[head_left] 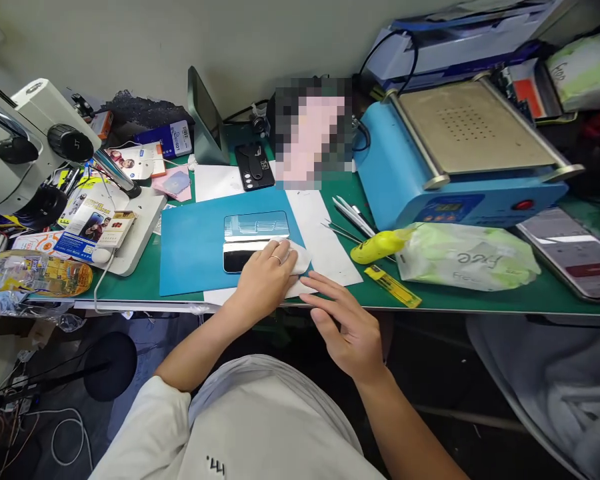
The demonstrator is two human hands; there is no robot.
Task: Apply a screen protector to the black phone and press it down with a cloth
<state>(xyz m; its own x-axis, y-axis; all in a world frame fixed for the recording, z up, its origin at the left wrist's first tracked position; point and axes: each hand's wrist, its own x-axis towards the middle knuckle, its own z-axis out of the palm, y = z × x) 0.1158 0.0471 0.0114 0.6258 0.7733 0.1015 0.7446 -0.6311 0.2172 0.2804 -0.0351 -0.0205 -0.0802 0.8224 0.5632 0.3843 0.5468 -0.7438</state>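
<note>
On the blue mat (193, 250) lies a phone (257, 227), its glossy dark face crossed by light reflections. My left hand (267, 277), with a ring on one finger, is closed on a white tissue (300, 259) and presses it at the phone's lower right side. The hand hides part of the phone and tissue. My right hand (347, 327) hovers at the table's front edge, right of the tissue, its fingers stretched out and nothing in them.
Right of the mat lie tweezers (353, 213), a yellow bottle (375, 248), a small yellow box (393, 287) and a tissue pack (467, 257). A blue heating plate machine (395, 173) stands behind them. A microscope (45, 147) stands left; a black phone case (255, 167) lies at the back.
</note>
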